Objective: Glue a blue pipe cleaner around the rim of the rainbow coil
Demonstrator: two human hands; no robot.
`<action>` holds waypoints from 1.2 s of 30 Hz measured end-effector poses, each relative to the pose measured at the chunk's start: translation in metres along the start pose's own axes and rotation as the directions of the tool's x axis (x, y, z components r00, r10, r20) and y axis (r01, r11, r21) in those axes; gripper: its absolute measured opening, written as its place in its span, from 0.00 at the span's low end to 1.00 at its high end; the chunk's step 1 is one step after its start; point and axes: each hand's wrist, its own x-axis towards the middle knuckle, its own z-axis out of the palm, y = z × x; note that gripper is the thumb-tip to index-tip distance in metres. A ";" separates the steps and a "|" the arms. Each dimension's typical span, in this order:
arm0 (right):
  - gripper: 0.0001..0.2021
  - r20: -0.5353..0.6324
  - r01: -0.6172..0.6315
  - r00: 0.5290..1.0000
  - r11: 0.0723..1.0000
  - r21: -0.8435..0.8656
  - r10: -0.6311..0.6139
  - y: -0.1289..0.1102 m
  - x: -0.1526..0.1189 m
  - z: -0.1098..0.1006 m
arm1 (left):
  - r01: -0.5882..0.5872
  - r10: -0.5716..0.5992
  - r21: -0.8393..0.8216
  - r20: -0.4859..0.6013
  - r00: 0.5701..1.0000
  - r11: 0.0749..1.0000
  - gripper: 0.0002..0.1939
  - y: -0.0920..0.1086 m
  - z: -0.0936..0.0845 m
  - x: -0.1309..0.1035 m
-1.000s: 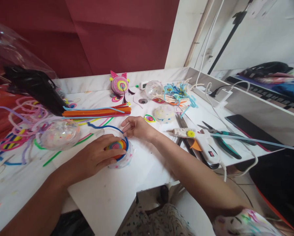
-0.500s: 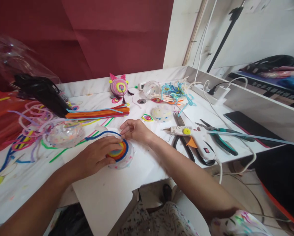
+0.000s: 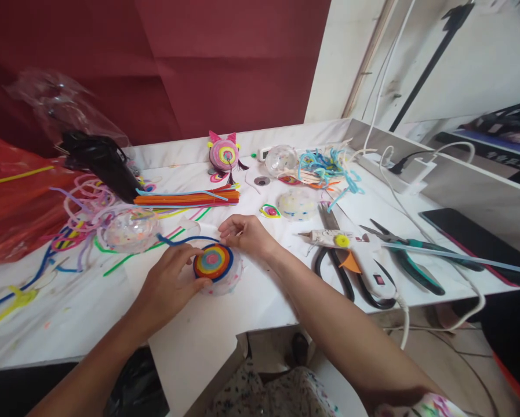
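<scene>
A round coil of pipe cleaners [image 3: 213,262], ringed pink, light blue, yellow, orange and dark blue, lies on a clear plastic half-ball [image 3: 232,282] near the table's front edge. My left hand [image 3: 170,278] holds the coil by its left side, with thumb and fingertips at the rim. At the coil's far edge, my right hand [image 3: 246,236] pinches the dark blue pipe cleaner [image 3: 190,238], whose loose end trails off to the left. White paper [image 3: 179,330] lies beneath.
A glue gun [image 3: 359,252], pliers [image 3: 410,260] and a phone [image 3: 464,240] lie to the right. Orange pipe cleaners [image 3: 185,198], another clear half-ball [image 3: 131,230] and a pink round figure [image 3: 224,153] stand behind and left. A power strip [image 3: 394,174] sits at back right.
My left fingers have drawn back from over the coil to its left rim, uncovering its rings. My right hand stays pinched at the far edge. The camera view has shifted left.
</scene>
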 end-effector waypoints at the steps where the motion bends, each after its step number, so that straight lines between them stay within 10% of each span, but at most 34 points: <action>1: 0.11 0.000 -0.003 1.000 1.000 -0.010 0.003 0.000 0.000 0.000 | 0.012 -0.012 -0.010 -0.003 1.000 1.000 0.18 0.004 0.001 -0.003; 19: 0.12 0.051 0.046 0.998 0.983 -0.180 -0.038 -0.013 -0.009 -0.005 | -0.001 0.006 0.110 -0.039 0.999 0.994 0.19 0.013 0.013 -0.011; 36: 0.19 0.109 0.164 0.985 0.903 -0.398 -0.130 -0.034 -0.022 -0.021 | -0.094 0.100 -0.038 0.176 0.979 0.995 0.26 -0.003 -0.005 0.030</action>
